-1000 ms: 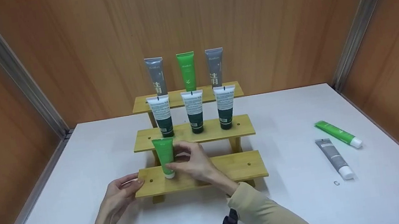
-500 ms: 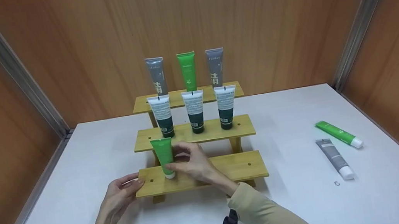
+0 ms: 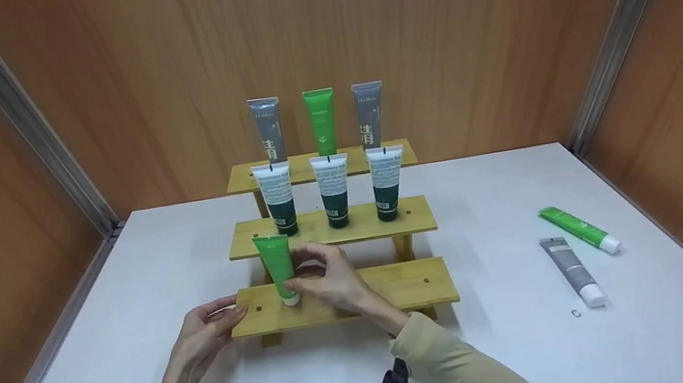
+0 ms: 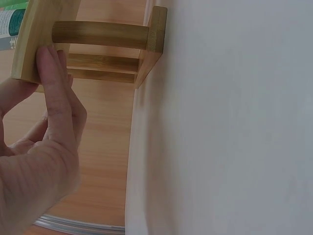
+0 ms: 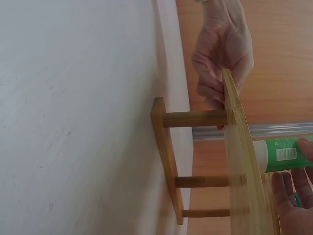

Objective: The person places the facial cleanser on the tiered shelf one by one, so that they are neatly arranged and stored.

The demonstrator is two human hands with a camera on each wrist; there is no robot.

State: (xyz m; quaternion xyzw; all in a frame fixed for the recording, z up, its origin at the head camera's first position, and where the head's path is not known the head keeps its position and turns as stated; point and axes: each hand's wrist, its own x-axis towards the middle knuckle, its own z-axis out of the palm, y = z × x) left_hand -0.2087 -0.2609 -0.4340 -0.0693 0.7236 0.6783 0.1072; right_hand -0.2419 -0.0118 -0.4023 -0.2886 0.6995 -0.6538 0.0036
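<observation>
In the head view, my right hand (image 3: 337,279) holds a green squeeze tube (image 3: 275,261) near its white cap. Cap down, the tube meets the lowest step of a bamboo tiered stand (image 3: 388,286), and its flat top end leans left. The right wrist view shows the white cap (image 5: 260,155) at the board's surface and a barcode on the tube. My left hand (image 3: 198,338) grips the left end of that lowest step. Seen from the left wrist, the fingers (image 4: 56,98) press the board's underside, with the thumb (image 4: 17,93) on the other side.
Three white-and-dark-green tubes (image 3: 333,186) stand on the middle step. Behind them, on the top step, are two grey tubes (image 3: 269,128) and a green one (image 3: 322,121). A green tube (image 3: 577,228), a grey tube (image 3: 573,271) and a small ring (image 3: 576,313) lie on the table's right.
The held green tube's top end has tipped further left, while its cap stays at nearly the same spot on the lowest step. My left hand has kept its place on the board.
</observation>
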